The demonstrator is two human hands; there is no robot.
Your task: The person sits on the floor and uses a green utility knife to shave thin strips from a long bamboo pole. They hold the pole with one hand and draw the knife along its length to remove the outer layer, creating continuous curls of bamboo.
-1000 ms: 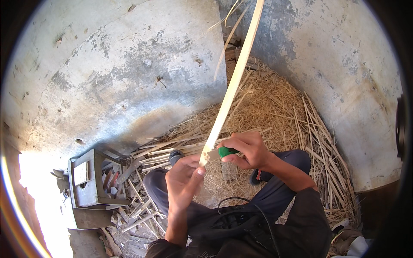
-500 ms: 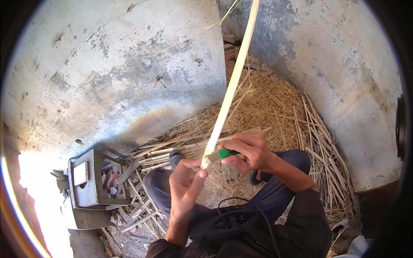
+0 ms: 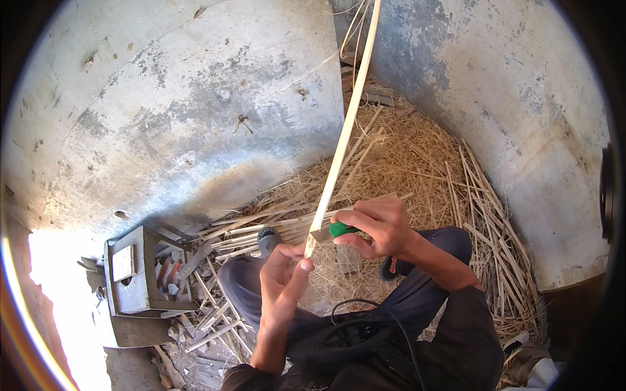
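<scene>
My left hand (image 3: 282, 279) pinches the lower end of a long, pale bamboo strip (image 3: 342, 143) between thumb and fingers. The strip slants up and away, past the top edge of the view. Closed around the green handle of a knife (image 3: 340, 229), my right hand (image 3: 380, 227) is just right of that lower end. The short blade meets the strip slightly above my left fingertips. Part of the handle is hidden within my right fingers. Thin curled slivers (image 3: 352, 39) hang beside the strip's far part.
Fine shavings (image 3: 417, 150) cover the floor ahead, with long split sticks (image 3: 495, 247) along the right and more at the left. A small grey wooden box stool (image 3: 137, 287) with things inside stands at left. Worn walls (image 3: 195, 98) rise in front. My bent knees frame the work.
The strip's upper part has shifted left and shows a narrower face. Its lower end and both hands have barely moved. More curled slivers show near the top.
</scene>
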